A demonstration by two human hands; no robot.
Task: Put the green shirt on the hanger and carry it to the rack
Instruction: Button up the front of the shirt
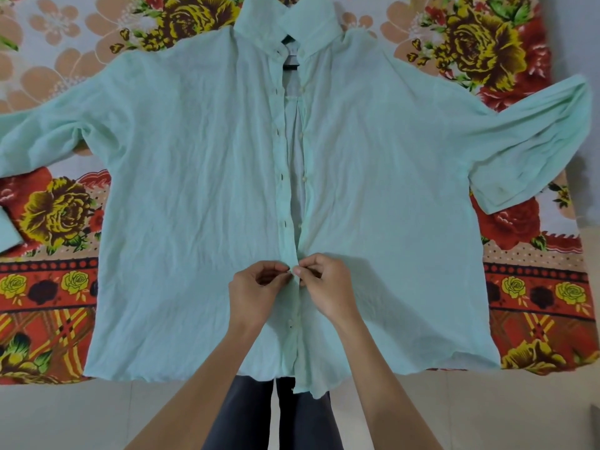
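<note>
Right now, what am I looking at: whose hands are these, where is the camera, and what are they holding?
No machine here: a person wears one camera on the head, looking down, so you see their own arms. A pale green, thin, long-sleeved shirt lies spread front-up on a cover printed with red and yellow flowers. A dark hanger shows inside the collar. The left hand and the right hand each pinch an edge of the shirt's front opening, apparently at a button; above them the front is unbuttoned.
</note>
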